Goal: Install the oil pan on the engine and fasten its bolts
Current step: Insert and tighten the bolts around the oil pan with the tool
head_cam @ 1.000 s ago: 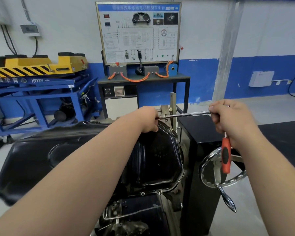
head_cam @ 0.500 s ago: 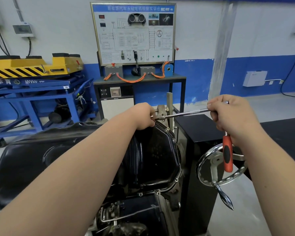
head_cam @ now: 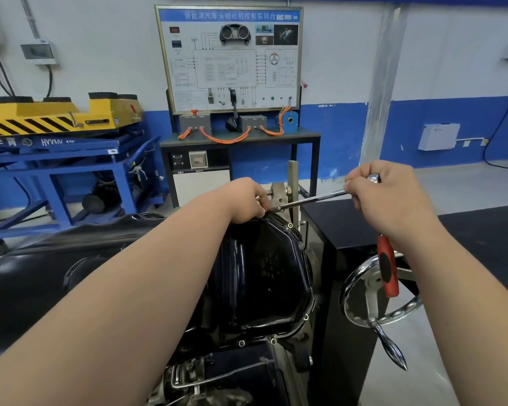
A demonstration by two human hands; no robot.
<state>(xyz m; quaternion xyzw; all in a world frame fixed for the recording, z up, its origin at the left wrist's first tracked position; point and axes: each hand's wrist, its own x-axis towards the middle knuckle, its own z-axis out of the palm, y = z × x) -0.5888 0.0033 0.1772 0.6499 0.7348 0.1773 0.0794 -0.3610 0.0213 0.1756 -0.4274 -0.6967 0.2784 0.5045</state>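
The black oil pan (head_cam: 264, 276) sits on the engine (head_cam: 217, 373) on the stand, with small bolts (head_cam: 272, 341) showing along its near rim. My left hand (head_cam: 244, 200) pinches the socket end of a long chrome extension bar (head_cam: 311, 199) at the pan's far top edge. My right hand (head_cam: 390, 200) grips the head of a ratchet at the bar's other end; its red and black handle (head_cam: 387, 268) hangs down below my wrist. The bolt under the socket is hidden by my left fingers.
A chrome handwheel (head_cam: 364, 315) with a crank handle sticks out of the black stand box (head_cam: 335, 259) at the right. A black drip tray (head_cam: 41, 276) lies at the left. Behind stand a training panel bench (head_cam: 238, 136) and a blue lift cart (head_cam: 56, 153).
The ratchet's red handle stays hanging down under my right wrist, with little swing. Both hands keep their hold on the extension bar; the camera has shifted slightly.
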